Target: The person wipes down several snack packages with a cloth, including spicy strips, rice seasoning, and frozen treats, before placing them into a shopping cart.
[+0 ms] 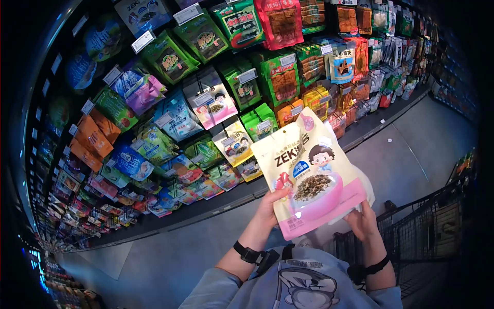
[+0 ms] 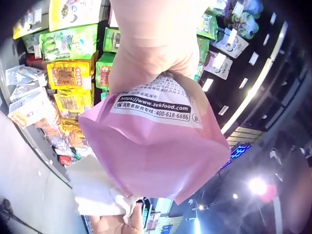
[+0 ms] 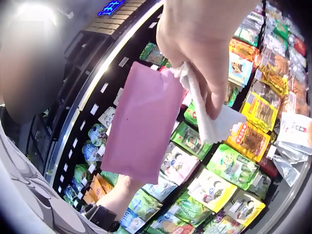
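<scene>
A cream and pink ZEK food pouch, printed with a cartoon child and a bowl of dark flakes, is held up in front of the body, tilted. My left hand grips its lower left edge, thumb on the front and fingers hidden behind. At the lower right corner is my right hand, pinching a folded white tissue against the pouch's edge. In the left wrist view, the pouch's pink bottom faces the camera, below a white printed panel.
A long shelf rack of hanging snack packets with price tags curves across the left and back. Similar pouches hang behind the held one. A black wire shopping cart stands at the right on the grey floor.
</scene>
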The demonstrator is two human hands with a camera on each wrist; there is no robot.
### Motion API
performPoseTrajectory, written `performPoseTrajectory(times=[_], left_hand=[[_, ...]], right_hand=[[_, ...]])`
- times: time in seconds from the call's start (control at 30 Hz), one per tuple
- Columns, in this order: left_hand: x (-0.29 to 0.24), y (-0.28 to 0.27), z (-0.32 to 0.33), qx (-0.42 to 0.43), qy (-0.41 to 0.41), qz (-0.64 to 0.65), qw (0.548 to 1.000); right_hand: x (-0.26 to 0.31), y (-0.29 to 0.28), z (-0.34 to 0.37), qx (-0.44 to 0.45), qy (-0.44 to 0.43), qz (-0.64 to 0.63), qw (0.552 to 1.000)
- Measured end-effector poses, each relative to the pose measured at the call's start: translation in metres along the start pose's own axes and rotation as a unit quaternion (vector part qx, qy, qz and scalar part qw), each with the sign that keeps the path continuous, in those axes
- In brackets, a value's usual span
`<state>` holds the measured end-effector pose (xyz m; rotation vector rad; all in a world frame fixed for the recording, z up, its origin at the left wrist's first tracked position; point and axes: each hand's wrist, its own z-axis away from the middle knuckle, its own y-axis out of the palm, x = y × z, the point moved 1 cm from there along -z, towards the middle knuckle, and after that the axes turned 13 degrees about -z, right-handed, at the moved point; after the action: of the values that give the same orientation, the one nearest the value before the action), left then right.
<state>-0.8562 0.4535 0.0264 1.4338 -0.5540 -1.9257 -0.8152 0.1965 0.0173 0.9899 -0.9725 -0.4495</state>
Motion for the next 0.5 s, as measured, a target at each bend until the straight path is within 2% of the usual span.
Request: performPoseTrajectory(times=[0.03,0.07,0.1,0.13,0.2,0.27,0.33,0.4,0.43,0.5], left_hand=[[0.004,0.009,0.001,-0.003,-0.008,0.019,1.000],[0.009,0.011,-0.003,-0.004,-0.007,0.020,1.000],[0.017,0.011,-0.006,0.032,-0.038,0.014,0.999],[0.027,0.010,-0.011,0.069,-0.069,0.009,0.995],[0.051,0.005,-0.020,0.076,-0.064,-0.029,0.995],[0.052,0.019,-0.021,0.077,-0.034,-0.101,0.991],[0.052,0.022,-0.023,0.088,-0.015,-0.121,0.989],[0.045,0.026,-0.019,0.017,-0.057,-0.215,0.975],[0.044,0.023,-0.019,-0.030,-0.047,-0.291,0.955],[0.038,0.018,-0.014,0.002,-0.066,-0.289,0.955]], right_hand=[[0.000,0.012,0.000,0.001,-0.001,0.001,1.000],[-0.001,0.021,0.001,0.037,-0.018,-0.063,0.997],[-0.001,0.025,0.003,0.071,-0.032,-0.127,0.989],[-0.002,0.017,0.002,0.068,-0.029,-0.126,0.989],[0.001,-0.017,-0.004,-0.008,-0.083,-0.046,0.995],[0.006,-0.049,-0.007,-0.022,-0.106,-0.044,0.993],[0.010,-0.056,-0.003,-0.036,-0.131,-0.043,0.990],[0.015,-0.043,0.001,-0.084,-0.212,-0.014,0.974],[0.012,-0.037,0.000,-0.085,-0.214,-0.014,0.973],[0.008,-0.024,-0.002,-0.089,-0.365,0.165,0.912]])
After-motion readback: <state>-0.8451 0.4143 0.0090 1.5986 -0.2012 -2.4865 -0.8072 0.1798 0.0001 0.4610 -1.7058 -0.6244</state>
